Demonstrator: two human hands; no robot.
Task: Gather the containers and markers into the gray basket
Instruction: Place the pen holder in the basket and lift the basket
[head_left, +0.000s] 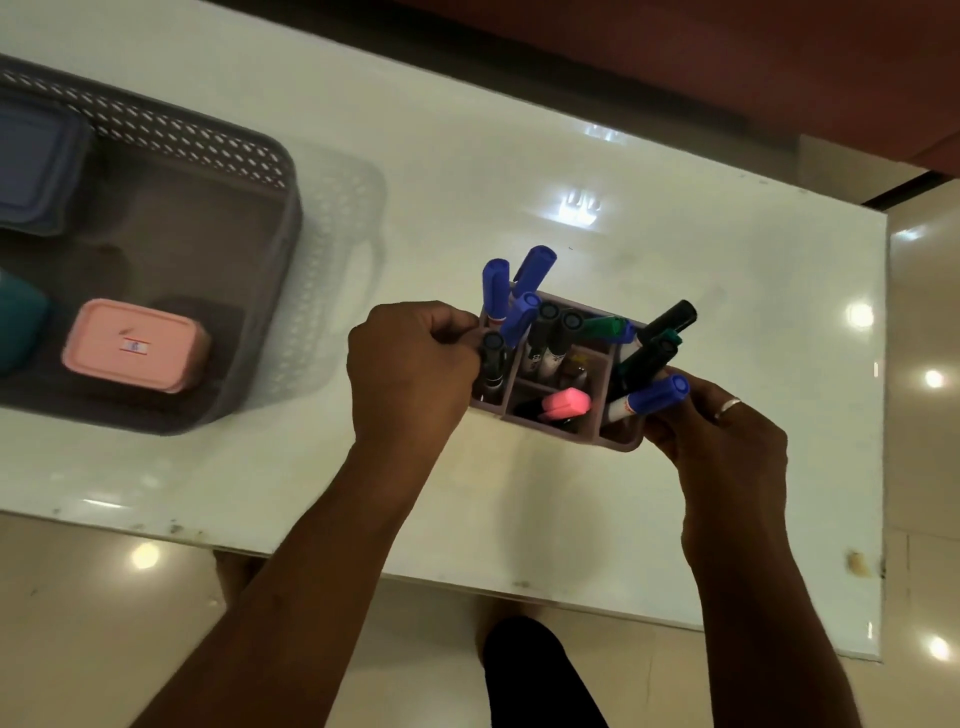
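Marker holder (597, 434) sits between both hands on the white table (467, 208). Left hand (410, 364) grips its left wall; right hand (727, 441) clasps the right end. Markers (524, 317) stand cap-up, fanning outward; blue marker (652, 397) leans toward the right hand. Gray basket (218, 150), well left of the left hand, holds pink container (135, 345) and blue container (36, 161).

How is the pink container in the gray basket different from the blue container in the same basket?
The pink container is smaller and lies whole in view near the front of the gray basket; the blue container is larger, sits at the back, and the picture's left edge cuts it off. The pink container has a small label on its lid; the blue container shows none. Both are closed, with rounded corners.
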